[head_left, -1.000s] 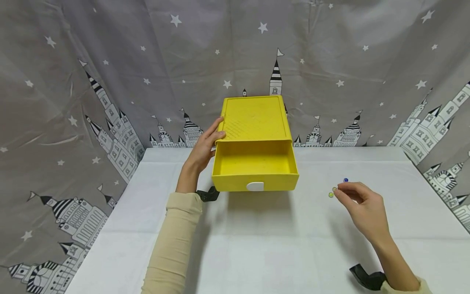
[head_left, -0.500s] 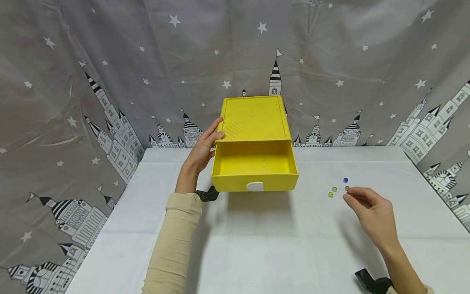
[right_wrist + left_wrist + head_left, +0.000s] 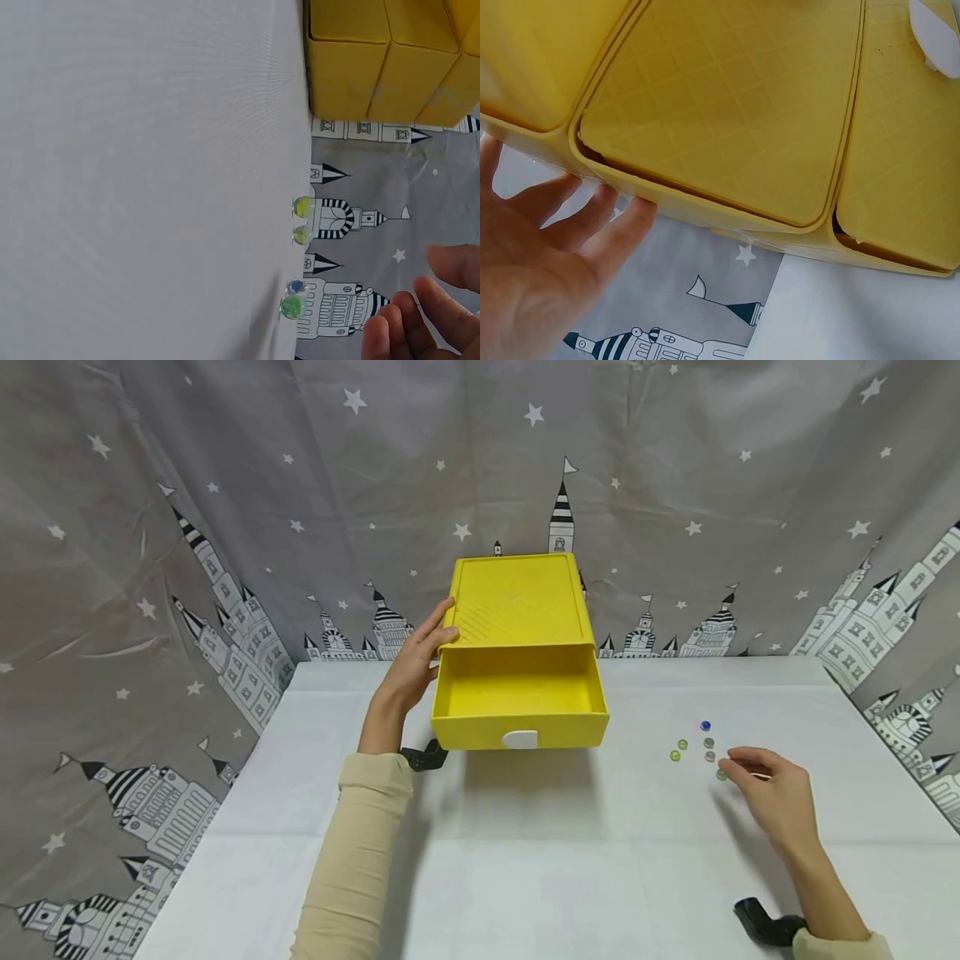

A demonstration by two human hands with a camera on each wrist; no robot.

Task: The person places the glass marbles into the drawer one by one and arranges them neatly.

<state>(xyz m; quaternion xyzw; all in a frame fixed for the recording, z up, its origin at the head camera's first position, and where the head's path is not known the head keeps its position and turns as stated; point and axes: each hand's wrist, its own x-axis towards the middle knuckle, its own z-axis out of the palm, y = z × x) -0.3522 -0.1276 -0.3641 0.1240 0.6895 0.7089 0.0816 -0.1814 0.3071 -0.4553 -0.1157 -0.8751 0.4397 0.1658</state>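
Note:
A yellow drawer unit [image 3: 525, 597] stands at the back of the white table, its top drawer [image 3: 472, 733] pulled out and showing bare yellow inside. My left hand [image 3: 408, 672] rests against the unit's left side; in the left wrist view, extended fingers [image 3: 626, 232] touch its edge. Several small glass marbles lie to the right: a blue marble [image 3: 705, 725], yellow-green ones, greyish ones and a green marble [image 3: 722, 774]. My right hand [image 3: 776, 793] hovers at the green marble with loosely bent fingers. In the right wrist view, thumb and fingers are apart, nothing between them.
A grey curtain [image 3: 645, 443] with castles and stars hangs behind and beside the white table [image 3: 555, 877]. Lower closed drawers [image 3: 727, 112] and a white handle [image 3: 934, 41] show in the left wrist view. A black wrist mount [image 3: 765, 925] sits on the right wrist.
My right hand has moved right and toward me from the yellow-green marbles, uncovering greyish marbles and the green one. The left hand and the drawer unit have stayed put.

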